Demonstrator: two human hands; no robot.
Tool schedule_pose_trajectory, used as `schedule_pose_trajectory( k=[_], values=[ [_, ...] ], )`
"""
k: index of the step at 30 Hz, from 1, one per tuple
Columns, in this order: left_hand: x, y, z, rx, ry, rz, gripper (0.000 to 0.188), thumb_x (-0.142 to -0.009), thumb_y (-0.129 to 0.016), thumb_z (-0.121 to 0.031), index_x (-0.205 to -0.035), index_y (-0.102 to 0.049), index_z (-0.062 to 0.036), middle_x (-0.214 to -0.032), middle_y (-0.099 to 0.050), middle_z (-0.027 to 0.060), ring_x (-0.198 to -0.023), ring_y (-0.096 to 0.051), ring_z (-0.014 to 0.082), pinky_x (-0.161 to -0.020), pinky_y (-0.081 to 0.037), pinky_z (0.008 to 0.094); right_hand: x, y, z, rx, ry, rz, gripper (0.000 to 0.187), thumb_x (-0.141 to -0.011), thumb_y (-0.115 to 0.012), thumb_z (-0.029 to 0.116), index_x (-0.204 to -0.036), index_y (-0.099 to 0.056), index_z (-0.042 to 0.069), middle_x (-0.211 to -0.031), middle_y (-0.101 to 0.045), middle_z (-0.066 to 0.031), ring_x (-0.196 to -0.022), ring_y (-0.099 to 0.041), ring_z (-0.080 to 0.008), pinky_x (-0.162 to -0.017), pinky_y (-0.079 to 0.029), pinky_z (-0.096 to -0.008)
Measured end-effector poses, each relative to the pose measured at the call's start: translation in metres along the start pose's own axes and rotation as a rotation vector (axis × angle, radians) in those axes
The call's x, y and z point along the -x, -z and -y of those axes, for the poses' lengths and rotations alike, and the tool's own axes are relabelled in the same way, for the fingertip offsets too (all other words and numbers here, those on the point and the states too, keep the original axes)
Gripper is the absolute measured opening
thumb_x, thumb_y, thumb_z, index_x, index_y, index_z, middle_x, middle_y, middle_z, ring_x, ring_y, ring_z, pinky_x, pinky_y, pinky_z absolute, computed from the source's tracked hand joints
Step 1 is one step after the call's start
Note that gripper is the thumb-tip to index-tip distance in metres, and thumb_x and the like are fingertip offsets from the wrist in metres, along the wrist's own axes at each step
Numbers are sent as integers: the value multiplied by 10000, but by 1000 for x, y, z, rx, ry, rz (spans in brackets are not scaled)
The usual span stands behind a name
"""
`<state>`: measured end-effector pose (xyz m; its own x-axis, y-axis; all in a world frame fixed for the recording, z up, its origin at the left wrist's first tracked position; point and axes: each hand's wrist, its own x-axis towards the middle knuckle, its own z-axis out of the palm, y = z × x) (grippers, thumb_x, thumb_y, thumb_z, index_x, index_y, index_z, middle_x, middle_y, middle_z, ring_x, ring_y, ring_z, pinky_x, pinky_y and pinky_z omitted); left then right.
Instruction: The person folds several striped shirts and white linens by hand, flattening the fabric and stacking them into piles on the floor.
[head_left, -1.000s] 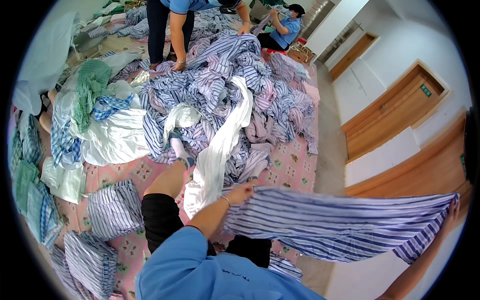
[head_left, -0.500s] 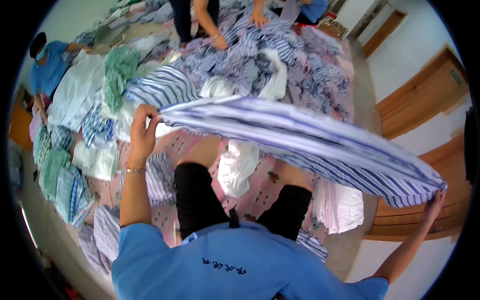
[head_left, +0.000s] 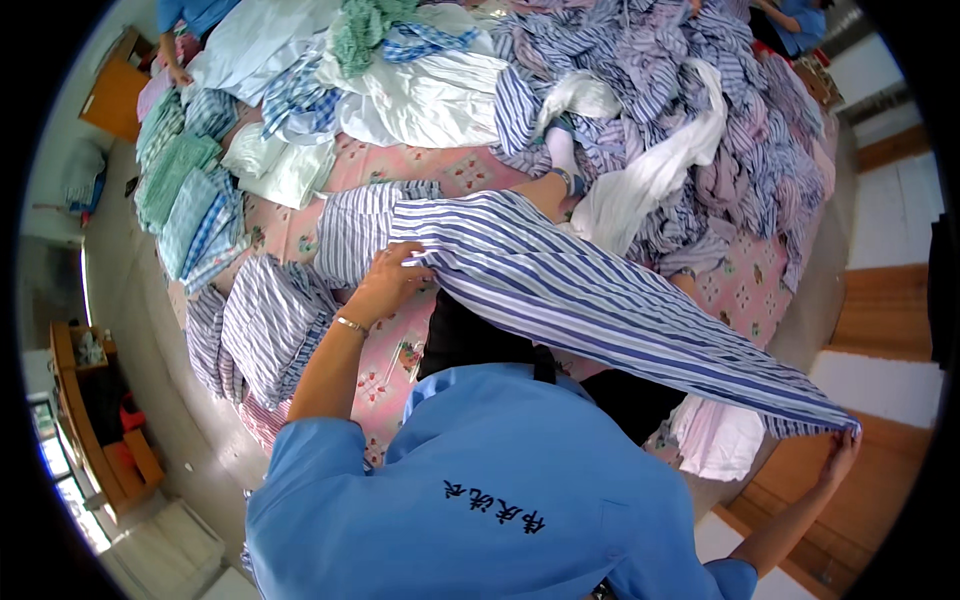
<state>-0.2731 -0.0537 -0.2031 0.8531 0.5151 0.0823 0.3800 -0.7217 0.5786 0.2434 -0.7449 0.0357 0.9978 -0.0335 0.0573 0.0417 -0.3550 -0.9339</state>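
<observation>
A long blue-and-white striped garment (head_left: 590,290), shaped like folded trousers, stretches across my lap from left to right. Its wide end is pinched by my left hand (head_left: 385,278), which wears a bracelet at the wrist. Far out to the right, my right hand (head_left: 843,457) grips the narrow end, so the cloth hangs taut between the two. Just beyond my left hand, a grey-striped cloth (head_left: 350,235) lies under or against the wide end; I cannot tell whether it is part of it.
A large heap of striped clothes (head_left: 680,100) fills the far right, with a white cloth (head_left: 650,175) across it. Folded striped clothes (head_left: 275,310) and a green-and-blue folded stack (head_left: 190,210) lie leftward. A pink patterned sheet (head_left: 465,165) covers the floor. Co-workers (head_left: 195,15) sit at the far edges.
The striped garment has come down and nearer, its wide end now lying low beyond my left hand. My right hand has dropped a little. The head view has tilted and shifted left.
</observation>
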Motion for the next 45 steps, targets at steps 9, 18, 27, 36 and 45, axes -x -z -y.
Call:
schedule_pose_trajectory(
  k=[9,18,27,36,45],
  values=[
    [-37,-8,41,-312,-215,19,130,-736,-552,-63,-845,-605,-111,-919,-585,42,-845,-587,242,-751,-470,346,-28,25,15,-13,50,-9,260,-935,-476,124,-1185,-495,54,-1014,-576,-36,-811,-559,-96,-744,-493,-223],
    [-65,3,28,-568,-219,-242,183,-789,-521,-89,-911,-656,-112,-1010,-549,56,-938,-533,211,-892,-372,431,-27,12,39,-93,39,-132,319,-928,-496,130,-1234,-466,45,-1090,-563,-62,-898,-560,-135,-788,-495,-241],
    [-1,-85,7,-266,74,-162,211,-764,-540,-80,-962,-610,-59,-1215,-480,69,-1136,-444,251,-986,-262,509,-28,29,17,-52,37,-92,274,-925,-489,101,-1195,-496,56,-980,-570,-25,-812,-555,-102,-725,-506,-233],
    [-95,94,-28,-205,14,-897,249,-731,-506,48,-922,-628,-54,-942,-627,118,-940,-550,294,-907,-355,422,-39,38,32,-268,267,-303,256,-919,-483,78,-1171,-498,33,-1015,-578,-41,-890,-566,-123,-777,-494,-249],
    [-75,202,-46,-343,12,-674,158,-754,-561,4,-887,-634,-38,-875,-636,75,-874,-579,244,-911,-346,374,-8,3,-2,-324,244,-126,238,-910,-493,60,-1145,-509,32,-1008,-571,-49,-918,-556,-134,-791,-498,-270]
  ],
)
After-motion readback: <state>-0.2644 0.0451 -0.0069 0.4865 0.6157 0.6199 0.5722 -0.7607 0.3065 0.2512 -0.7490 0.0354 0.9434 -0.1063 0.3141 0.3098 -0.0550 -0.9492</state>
